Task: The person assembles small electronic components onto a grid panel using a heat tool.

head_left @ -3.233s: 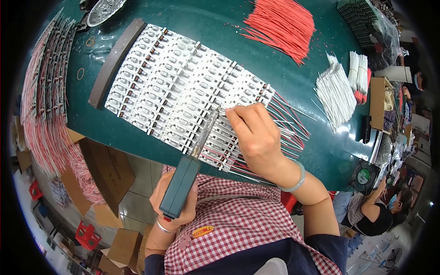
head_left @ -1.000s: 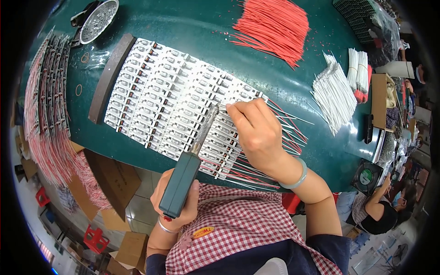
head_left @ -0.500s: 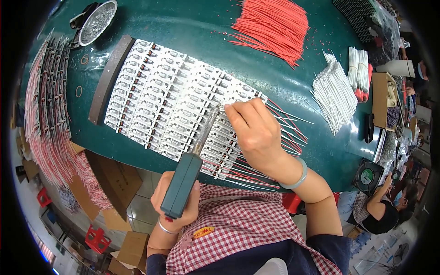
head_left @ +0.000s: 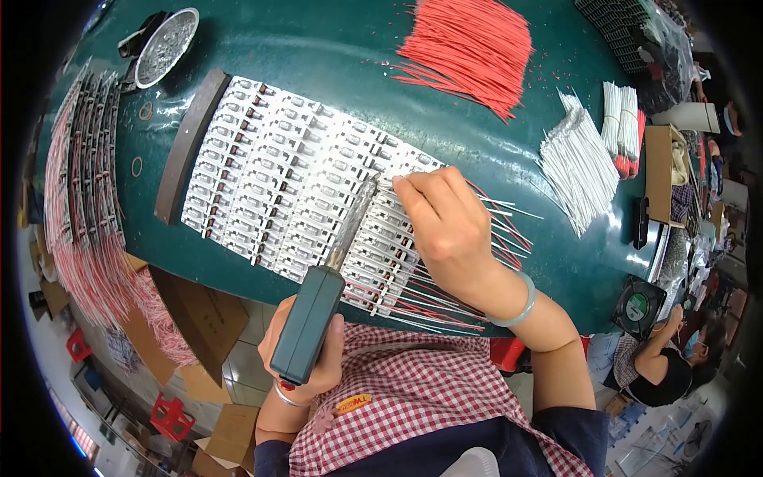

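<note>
My left hand (head_left: 301, 350) is wrapped round the green handle of a soldering gun (head_left: 308, 322). Its long metal shaft slants up over the white panel of small circuit boards (head_left: 296, 171), tip close to my right fingertips. Thumb and forefinger of my right hand (head_left: 445, 219) pinch a thin wire (head_left: 387, 184) at the board row beside that tip; the wire's far part is hidden under the hand. Red and white wires (head_left: 421, 306) stick out from the panel's right side, below and beyond my right hand. Each board carries small silvery parts.
A dark bar (head_left: 189, 147) lies along the panel's left edge. Finished-looking wired strips (head_left: 86, 183) hang at the far left, near a metal bowl (head_left: 167, 49). Red wires (head_left: 469, 49) and white wires (head_left: 582, 163) lie in piles. A small fan (head_left: 637, 306) stands right; another person (head_left: 664, 362) sits beyond.
The soldering gun has shifted slightly left, its tip still by the right fingertips. My right hand has moved only a little along the same board row.
</note>
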A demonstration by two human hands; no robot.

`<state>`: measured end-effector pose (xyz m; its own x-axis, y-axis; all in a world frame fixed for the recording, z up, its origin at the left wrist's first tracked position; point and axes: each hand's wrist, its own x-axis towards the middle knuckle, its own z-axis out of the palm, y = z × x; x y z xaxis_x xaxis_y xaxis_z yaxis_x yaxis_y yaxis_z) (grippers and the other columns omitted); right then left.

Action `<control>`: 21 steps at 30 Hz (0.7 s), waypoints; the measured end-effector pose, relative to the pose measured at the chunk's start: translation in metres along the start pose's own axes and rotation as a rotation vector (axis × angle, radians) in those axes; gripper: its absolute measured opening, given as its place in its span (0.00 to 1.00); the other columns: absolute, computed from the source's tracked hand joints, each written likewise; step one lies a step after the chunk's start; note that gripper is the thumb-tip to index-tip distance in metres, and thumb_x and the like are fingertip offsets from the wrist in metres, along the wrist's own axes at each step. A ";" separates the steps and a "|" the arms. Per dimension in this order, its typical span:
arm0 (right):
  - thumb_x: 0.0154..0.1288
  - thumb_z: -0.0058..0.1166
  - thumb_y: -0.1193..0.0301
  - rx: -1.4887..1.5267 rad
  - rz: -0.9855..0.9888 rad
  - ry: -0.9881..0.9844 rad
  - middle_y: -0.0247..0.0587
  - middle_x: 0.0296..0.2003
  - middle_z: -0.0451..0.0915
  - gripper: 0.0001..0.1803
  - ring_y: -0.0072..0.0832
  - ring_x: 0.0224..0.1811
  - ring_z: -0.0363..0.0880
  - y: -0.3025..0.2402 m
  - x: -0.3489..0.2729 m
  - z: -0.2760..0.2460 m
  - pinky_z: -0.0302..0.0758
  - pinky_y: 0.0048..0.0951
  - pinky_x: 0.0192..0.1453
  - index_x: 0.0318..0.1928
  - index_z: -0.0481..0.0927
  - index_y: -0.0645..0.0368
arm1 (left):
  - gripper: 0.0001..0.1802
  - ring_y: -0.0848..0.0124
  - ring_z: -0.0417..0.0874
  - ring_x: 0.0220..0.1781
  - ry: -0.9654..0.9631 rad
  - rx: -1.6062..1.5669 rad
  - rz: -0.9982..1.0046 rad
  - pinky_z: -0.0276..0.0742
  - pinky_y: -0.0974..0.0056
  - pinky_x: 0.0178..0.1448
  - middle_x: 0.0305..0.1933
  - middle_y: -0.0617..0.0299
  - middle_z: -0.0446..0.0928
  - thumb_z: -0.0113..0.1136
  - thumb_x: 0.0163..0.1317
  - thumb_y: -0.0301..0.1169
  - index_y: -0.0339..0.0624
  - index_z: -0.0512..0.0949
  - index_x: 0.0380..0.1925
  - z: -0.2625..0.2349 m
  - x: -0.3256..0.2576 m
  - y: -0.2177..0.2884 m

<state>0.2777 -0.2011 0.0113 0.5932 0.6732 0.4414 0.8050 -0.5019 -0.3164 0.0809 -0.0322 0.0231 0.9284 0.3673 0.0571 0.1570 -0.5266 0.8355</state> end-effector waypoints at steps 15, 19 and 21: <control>0.49 0.57 0.76 -0.022 0.005 -0.043 0.43 0.37 0.78 0.20 0.36 0.40 0.76 -0.003 0.001 0.000 0.78 0.33 0.42 0.45 0.82 0.72 | 0.11 0.55 0.86 0.34 -0.009 0.037 0.116 0.82 0.62 0.38 0.40 0.49 0.83 0.70 0.52 0.19 0.32 0.85 0.38 0.005 0.023 0.014; 0.49 0.57 0.76 -0.028 0.008 -0.045 0.43 0.37 0.78 0.20 0.36 0.40 0.76 -0.003 0.000 0.000 0.78 0.33 0.42 0.45 0.82 0.72 | 0.11 0.56 0.86 0.33 -0.027 0.024 0.078 0.81 0.62 0.36 0.39 0.50 0.82 0.70 0.52 0.20 0.33 0.85 0.38 0.005 0.016 0.007; 0.49 0.57 0.76 -0.023 0.006 -0.047 0.43 0.37 0.78 0.20 0.36 0.40 0.76 -0.002 0.001 0.000 0.78 0.33 0.42 0.45 0.82 0.72 | 0.12 0.56 0.86 0.33 -0.021 0.018 0.062 0.82 0.62 0.37 0.39 0.49 0.83 0.71 0.52 0.20 0.33 0.84 0.38 0.003 0.009 0.005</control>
<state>0.2767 -0.1997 0.0124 0.5986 0.6944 0.3993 0.8011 -0.5184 -0.2993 0.0916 -0.0338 0.0257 0.9432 0.3176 0.0972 0.1047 -0.5619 0.8205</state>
